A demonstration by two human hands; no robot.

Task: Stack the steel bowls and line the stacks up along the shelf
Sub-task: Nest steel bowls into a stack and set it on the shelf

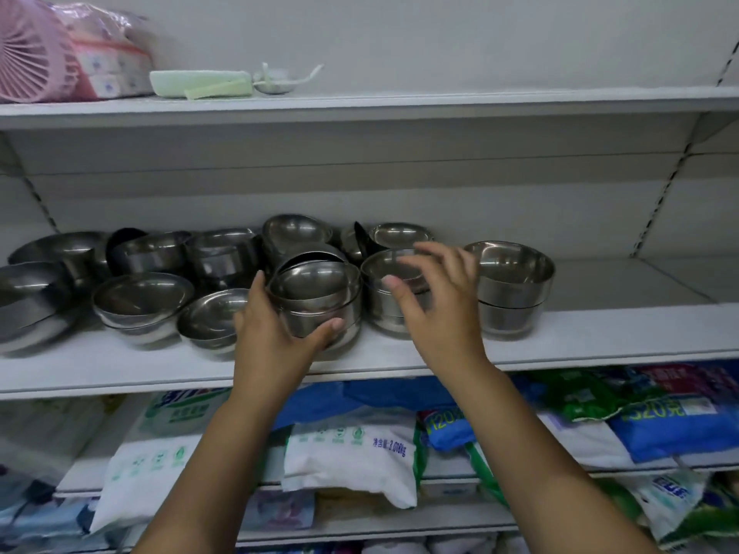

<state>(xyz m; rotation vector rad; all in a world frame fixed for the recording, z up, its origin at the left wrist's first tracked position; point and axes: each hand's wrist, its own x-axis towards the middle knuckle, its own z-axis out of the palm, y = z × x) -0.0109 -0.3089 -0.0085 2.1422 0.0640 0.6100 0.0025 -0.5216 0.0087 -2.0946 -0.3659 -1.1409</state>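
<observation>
A middle stack of small steel bowls stands near the front edge of a white shop shelf. The person's left hand grasps it, thumb across its front and fingers curled round its left side. The top bowl of this stack sits tilted, not nested flat.

The right hand is released, fingers spread, over a neighbouring stack just right of the middle stack. Whether it touches that stack's rim cannot be told.

Risks, as a judgement: the tilted top bowl could slide off if the middle stack is lifted or pushed quickly. With only one hand gripping, smooth steel may slip. The middle stack touches or nearly touches the neighbouring stack, so a sideways shove could knock it.

Further right of the middle stack, apart from the others, stands a neat end stack. Directly behind the middle stack, tilted bowls lean together and block any push backward. Just left of it lies a shallow bowl, then wide bowls, crowding that side.

Below the middle stack, on lower shelves, lie washing powder bags. Above and to its left sits a pale green block.
</observation>
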